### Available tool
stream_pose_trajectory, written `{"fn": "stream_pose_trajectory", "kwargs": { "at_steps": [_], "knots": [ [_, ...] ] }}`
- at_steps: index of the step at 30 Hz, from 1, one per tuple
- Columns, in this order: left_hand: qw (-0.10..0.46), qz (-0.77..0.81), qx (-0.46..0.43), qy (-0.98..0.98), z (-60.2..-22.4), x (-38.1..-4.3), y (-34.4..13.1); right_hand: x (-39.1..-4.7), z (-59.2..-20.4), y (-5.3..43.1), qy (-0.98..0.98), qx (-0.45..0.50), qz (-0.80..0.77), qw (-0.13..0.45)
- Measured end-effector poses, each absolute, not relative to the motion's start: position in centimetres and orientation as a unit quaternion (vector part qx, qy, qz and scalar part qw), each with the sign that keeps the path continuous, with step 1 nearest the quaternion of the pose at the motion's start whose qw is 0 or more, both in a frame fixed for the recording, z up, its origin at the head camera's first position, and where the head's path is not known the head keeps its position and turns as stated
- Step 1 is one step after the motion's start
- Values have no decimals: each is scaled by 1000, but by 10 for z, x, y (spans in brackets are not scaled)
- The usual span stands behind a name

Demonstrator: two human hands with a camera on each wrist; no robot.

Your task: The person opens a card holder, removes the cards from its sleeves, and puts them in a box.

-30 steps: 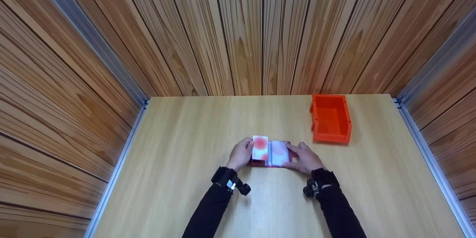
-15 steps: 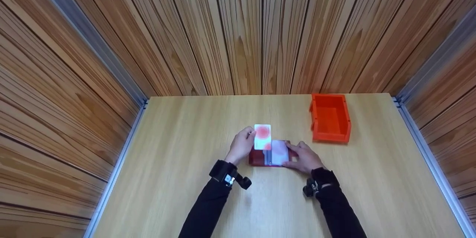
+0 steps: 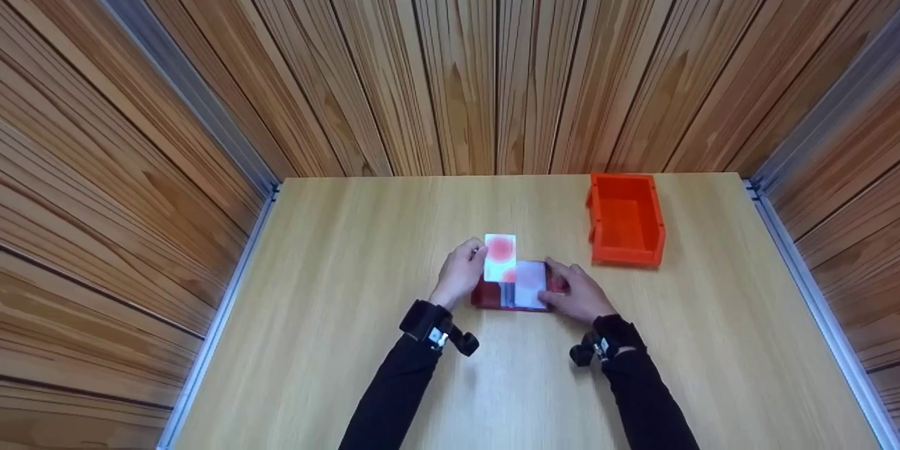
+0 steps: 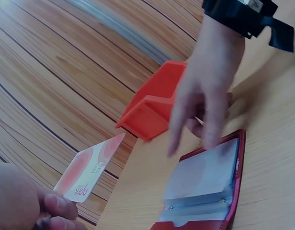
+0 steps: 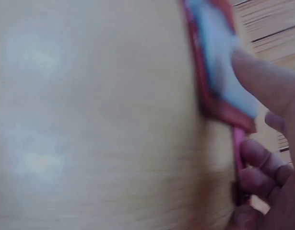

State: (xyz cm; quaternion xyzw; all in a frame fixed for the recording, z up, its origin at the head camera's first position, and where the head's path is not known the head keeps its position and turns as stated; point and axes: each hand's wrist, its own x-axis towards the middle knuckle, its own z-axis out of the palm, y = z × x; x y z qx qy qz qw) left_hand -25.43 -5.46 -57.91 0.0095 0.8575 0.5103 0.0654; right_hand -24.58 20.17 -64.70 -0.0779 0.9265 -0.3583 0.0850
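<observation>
In the head view my left hand (image 3: 460,271) pinches a white card (image 3: 500,258) with red circles by its left edge, raised above a card holder (image 3: 489,295). The left wrist view shows the card (image 4: 89,167) tilted, with small print on it. The dark red holder lies spread on the table, its clear sleeves (image 4: 200,172) turned to the right side. My right hand (image 3: 580,295) is at the holder's right end. Its thumb (image 5: 262,81) lies over the sleeves, and other fingers curl against the narrow pinkish strap (image 5: 239,143). The right wrist view is blurred.
An orange-red open bin (image 3: 626,221) stands at the table's back right, beyond my right hand. Wood-plank walls (image 3: 450,63) enclose the back and sides of the light wood table (image 3: 351,260). Metal rails (image 3: 823,309) run along its side edges.
My left hand has lifted the card off the holder's left side, upward and slightly right. My right thumb has shifted from the holder's lower edge onto the sleeves. The bin stays put.
</observation>
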Motion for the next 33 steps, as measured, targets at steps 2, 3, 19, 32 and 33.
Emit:
{"fn": "stream_pose_trajectory", "kwargs": {
  "at_steps": [2, 3, 19, 32, 33],
  "knots": [
    [64, 507, 14, 859, -580, -255, -52, -247, -639, 198, 910, -50, -405, 69],
    [64, 505, 14, 861, -580, -255, -51, -247, -635, 194, 899, -39, -433, 61],
    [59, 485, 3, 873, -584, -255, -39, -235, -615, 137, 740, -52, -668, 55],
    [56, 490, -3, 870, -589, -250, -40, -234, -617, 137, 748, -52, -660, 57],
    [56, 490, -3, 870, -590, -250, -40, -234, -617, 137, 747, -54, -660, 56]
  ]
}}
